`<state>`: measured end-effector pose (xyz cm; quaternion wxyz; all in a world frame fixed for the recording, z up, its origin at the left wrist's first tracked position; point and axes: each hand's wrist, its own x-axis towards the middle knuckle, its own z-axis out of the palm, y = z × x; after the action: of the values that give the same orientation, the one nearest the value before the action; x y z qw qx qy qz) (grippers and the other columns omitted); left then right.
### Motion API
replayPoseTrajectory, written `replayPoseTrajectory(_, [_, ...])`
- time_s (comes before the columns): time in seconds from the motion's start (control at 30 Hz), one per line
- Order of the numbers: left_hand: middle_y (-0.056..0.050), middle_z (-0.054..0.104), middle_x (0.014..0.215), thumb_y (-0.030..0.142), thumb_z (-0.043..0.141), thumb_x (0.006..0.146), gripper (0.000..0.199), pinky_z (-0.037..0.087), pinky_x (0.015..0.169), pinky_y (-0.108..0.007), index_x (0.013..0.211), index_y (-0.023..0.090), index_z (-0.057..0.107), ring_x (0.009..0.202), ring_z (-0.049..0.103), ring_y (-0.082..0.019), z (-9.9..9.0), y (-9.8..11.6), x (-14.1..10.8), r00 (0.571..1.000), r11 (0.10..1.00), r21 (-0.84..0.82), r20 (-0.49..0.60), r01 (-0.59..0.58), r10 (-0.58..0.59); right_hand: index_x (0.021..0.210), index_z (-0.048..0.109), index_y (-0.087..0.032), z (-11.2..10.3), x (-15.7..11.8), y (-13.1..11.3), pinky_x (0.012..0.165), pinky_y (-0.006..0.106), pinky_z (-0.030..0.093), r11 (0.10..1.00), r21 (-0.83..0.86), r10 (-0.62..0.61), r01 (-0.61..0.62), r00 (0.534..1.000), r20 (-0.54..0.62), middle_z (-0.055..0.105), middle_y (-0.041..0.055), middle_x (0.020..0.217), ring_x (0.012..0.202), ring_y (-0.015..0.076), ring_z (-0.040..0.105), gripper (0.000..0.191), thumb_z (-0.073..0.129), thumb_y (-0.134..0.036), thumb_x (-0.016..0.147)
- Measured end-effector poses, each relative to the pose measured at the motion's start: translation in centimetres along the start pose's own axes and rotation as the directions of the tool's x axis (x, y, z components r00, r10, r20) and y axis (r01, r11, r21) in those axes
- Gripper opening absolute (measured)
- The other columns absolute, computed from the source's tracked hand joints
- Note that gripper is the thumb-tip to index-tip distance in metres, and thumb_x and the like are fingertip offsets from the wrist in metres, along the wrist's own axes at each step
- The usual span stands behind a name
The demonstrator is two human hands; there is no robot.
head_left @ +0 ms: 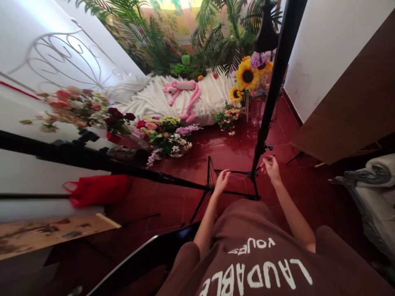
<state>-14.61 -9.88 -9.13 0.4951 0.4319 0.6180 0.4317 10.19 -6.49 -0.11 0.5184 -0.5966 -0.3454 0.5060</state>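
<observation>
My left hand [221, 182] is held low in front of me, its fingers loosely stretched forward and nothing visible in them. Beside it stand the spread black legs of a light stand [209, 188]. Farther right, my right hand [271, 169] is raised with fingers curled together, close to the black pole of a second stand [263, 131]. A thin dark bit shows at its fingertips, too small to name. Just above that hand, a clamp knob [269, 147] sticks out from the pole.
A white-draped bed [138, 100] bears a pink plush toy [185, 87]. Flower bunches [173, 139] and sunflowers [247, 76] stand around it. A red bag [98, 190] lies left. A carved armchair [378, 181] and brown board [348, 102] are right. Stand legs cross the red tiled floor [203, 148].
</observation>
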Motion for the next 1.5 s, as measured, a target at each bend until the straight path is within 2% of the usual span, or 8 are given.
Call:
replayPoseTrajectory(0.2, [-0.004,0.067,0.083,0.044,0.05,0.089,0.029,0.052,0.069,-0.028,0.093,0.016,0.053,0.067,0.065,-0.013,-14.1,-4.3,-3.7,0.796,0.965,-0.146,-0.545,0.217,-0.262,0.084,0.053,-0.019,-1.6,-1.9,3.5,0.038,0.02,0.042,0.986,-0.113,0.131,-0.12,0.986,0.101,0.063,-0.0024,0.056,0.043,0.0127,0.058,0.047,0.07,-0.056,0.061])
replayPoseTrajectory(0.4, [-0.007,0.065,0.097,0.056,0.038,0.092,0.042,0.05,0.071,-0.023,0.103,0.016,0.05,0.08,0.065,-0.011,-21.4,-0.1,-4.6,0.632,0.997,-0.061,-0.774,-0.055,-0.012,0.084,0.055,-0.018,-0.1,-1.3,4.6,0.04,0.024,0.046,0.979,-0.177,0.134,-0.103,0.975,0.176,0.064,-0.0005,0.057,0.045,0.0148,0.061,0.046,0.071,-0.054,0.06])
replayPoseTrajectory(0.63, [-0.009,0.066,0.1,0.069,0.025,0.089,0.062,0.049,0.085,-0.027,0.101,0.017,0.057,0.092,0.063,-0.014,-21.7,7.5,-2.4,0.585,0.916,0.166,-0.724,-0.365,0.364,0.085,0.054,-0.02,6.2,-2.6,4.1,0.042,0.023,0.045,0.969,-0.242,0.141,-0.051,0.919,0.37,0.063,-0.0013,0.057,0.047,0.0146,0.061,0.042,0.068,-0.053,0.064])
replayPoseTrajectory(0.87, [-0.004,0.06,0.068,0.08,0.026,0.08,0.069,0.046,0.059,-0.025,0.082,0.019,0.057,0.06,0.057,-0.012,-21.5,8.5,-1.5,0.633,0.91,0.037,-0.707,-0.413,0.316,0.081,0.053,-0.021,13.9,-5.8,3.3,0.042,0.022,0.043,0.955,-0.298,0.183,0.002,0.785,0.592,0.061,-0.003,0.054,0.046,0.0132,0.059,0.032,0.066,-0.047,0.068])
replayPoseTrajectory(1.07, [-0.004,0.059,0.068,0.082,0.027,0.078,0.069,0.043,0.054,-0.025,0.081,0.019,0.055,0.053,0.051,-0.011,-21.8,8.0,-1.4,0.645,0.907,0.017,-0.698,-0.42,0.312,0.083,0.057,-0.02,23.6,-9.2,1.3,0.042,0.018,0.042,0.956,-0.276,0.29,-0.104,0.495,0.819,0.063,-0.0028,0.056,0.046,0.0097,0.056,0.032,0.07,-0.047,0.072])
replayPoseTrajectory(1.27, [-0.002,0.058,0.069,0.081,0.026,0.079,0.07,0.043,0.057,-0.024,0.082,0.018,0.056,0.056,0.053,-0.01,-22.0,7.2,-0.8,0.613,0.9,0.019,-0.726,-0.435,0.312,0.076,0.053,-0.02,30.9,-11.7,0.7,0.037,0.017,0.035,0.796,-0.396,0.547,-0.458,0.263,0.795,0.058,-0.0024,0.053,0.041,0.0083,0.051,0.045,0.051,-0.064,0.083])
replayPoseTrajectory(1.4, [-0.002,0.059,0.069,0.078,0.027,0.082,0.067,0.043,0.059,-0.023,0.082,0.018,0.056,0.058,0.055,-0.01,-21.9,7.4,-0.8,0.608,0.896,0.008,-0.732,-0.444,0.308,0.069,0.05,-0.019,32.3,-11.7,0.8,0.035,0.015,0.028,0.762,-0.305,0.515,-0.572,0.249,0.82,0.055,-0.0044,0.053,0.039,0.0047,0.042,0.037,0.057,-0.053,0.081])
replayPoseTrajectory(1.5, [-0.003,0.06,0.071,0.077,0.028,0.082,0.066,0.044,0.061,-0.024,0.081,0.018,0.057,0.061,0.056,-0.011,-21.8,7.6,-0.9,0.594,0.897,0.033,-0.739,-0.44,0.318,0.069,0.051,-0.02,32.5,-11.5,0.7,0.037,0.016,0.031,0.849,-0.274,0.452,-0.452,0.352,0.82,0.055,-0.0043,0.053,0.04,0.0053,0.041,0.027,0.064,-0.042,0.076])
